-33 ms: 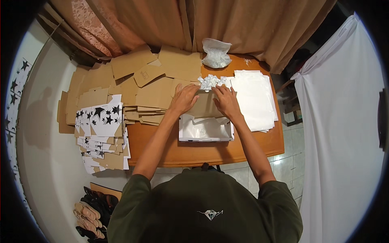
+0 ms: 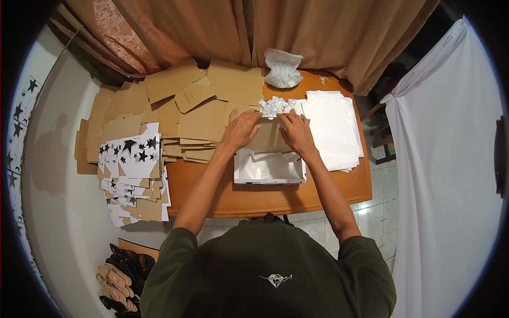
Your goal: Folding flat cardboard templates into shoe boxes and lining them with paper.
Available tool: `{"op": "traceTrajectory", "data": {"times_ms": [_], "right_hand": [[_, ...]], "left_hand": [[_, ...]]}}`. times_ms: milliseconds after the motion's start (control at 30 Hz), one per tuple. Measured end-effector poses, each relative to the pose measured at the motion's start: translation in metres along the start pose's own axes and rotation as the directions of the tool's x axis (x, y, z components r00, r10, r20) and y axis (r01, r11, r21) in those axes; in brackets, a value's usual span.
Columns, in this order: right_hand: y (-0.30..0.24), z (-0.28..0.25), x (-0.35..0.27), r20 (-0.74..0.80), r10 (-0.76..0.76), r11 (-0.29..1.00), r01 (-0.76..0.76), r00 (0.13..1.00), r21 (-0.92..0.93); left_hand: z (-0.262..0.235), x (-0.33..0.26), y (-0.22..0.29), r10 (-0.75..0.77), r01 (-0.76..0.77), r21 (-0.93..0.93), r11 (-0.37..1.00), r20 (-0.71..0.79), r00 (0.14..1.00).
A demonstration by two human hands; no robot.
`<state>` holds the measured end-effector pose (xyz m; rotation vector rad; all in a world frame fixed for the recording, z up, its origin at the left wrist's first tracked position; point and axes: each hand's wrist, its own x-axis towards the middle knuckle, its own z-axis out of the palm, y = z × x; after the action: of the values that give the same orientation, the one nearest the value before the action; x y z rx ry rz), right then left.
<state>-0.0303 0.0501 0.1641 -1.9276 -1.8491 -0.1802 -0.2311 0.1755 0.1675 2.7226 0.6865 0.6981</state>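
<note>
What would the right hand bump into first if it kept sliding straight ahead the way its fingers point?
Probably the little heap of small white packets. The right hand lies on a brown cardboard piece, fingers pointing away from the person, and the heap sits just past them. Height is hard to judge, so it might pass over.

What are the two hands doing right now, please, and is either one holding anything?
Left hand: fingers spread, pressing on the brown cardboard flap of the white box.
Right hand: likewise open, pressing the same flap; a grip cannot be told.

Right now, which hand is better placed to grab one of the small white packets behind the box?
Right hand, probably: the packets lie just beyond its fingertips, slightly nearer than to the left hand. Both hands rest on the brown cardboard flap.
</note>
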Motion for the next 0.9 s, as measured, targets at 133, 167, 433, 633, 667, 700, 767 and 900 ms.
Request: {"op": "traceTrajectory", "data": {"times_ms": [133, 167, 433, 633, 667, 700, 767, 900], "right_hand": [[-0.008, -0.011, -0.013, 0.017, 0.017, 1.0, -0.017, 1.0, 0.018], [-0.01, -0.014, -0.019, 0.012, 0.001, 1.0, -0.002, 1.0, 0.023], [-0.03, -0.026, -0.075, 0.063, -0.003, 0.973, -0.011, 0.998, 0.231], [-0.039, -0.01, -0.116, 0.108, 0.016, 0.972, -0.041, 0.994, 0.231], [-0.039, -0.007, -0.121, 0.126, 0.026, 0.974, -0.053, 0.992, 0.219], [-0.039, -0.003, -0.125, 0.21, 0.064, 0.959, -0.119, 0.976, 0.258], [-0.039, 0.004, -0.134, 0.182, 0.043, 0.972, -0.084, 0.982, 0.221], [-0.04, 0.018, -0.147, 0.162, 0.012, 0.995, -0.028, 0.987, 0.099]], "left_hand": [[-0.003, -0.017, 0.009, -0.005, 0.008, -0.073, 0.997, 0.037, 0.999], [-0.006, -0.022, 0.013, 0.0, 0.004, -0.07, 0.998, 0.05, 0.999], [-0.005, -0.08, 0.034, 0.107, -0.105, -0.175, 0.979, -0.001, 0.994], [0.018, -0.126, 0.05, 0.091, -0.078, -0.238, 0.968, 0.042, 0.995], [0.021, -0.131, 0.05, 0.089, -0.077, -0.238, 0.968, 0.042, 0.995], [0.026, -0.135, 0.052, 0.064, -0.048, -0.24, 0.97, 0.059, 0.996], [0.032, -0.142, 0.055, 0.033, -0.011, -0.255, 0.967, 0.082, 0.996], [0.044, -0.152, 0.054, 0.037, -0.008, -0.247, 0.969, 0.113, 0.993]]}}
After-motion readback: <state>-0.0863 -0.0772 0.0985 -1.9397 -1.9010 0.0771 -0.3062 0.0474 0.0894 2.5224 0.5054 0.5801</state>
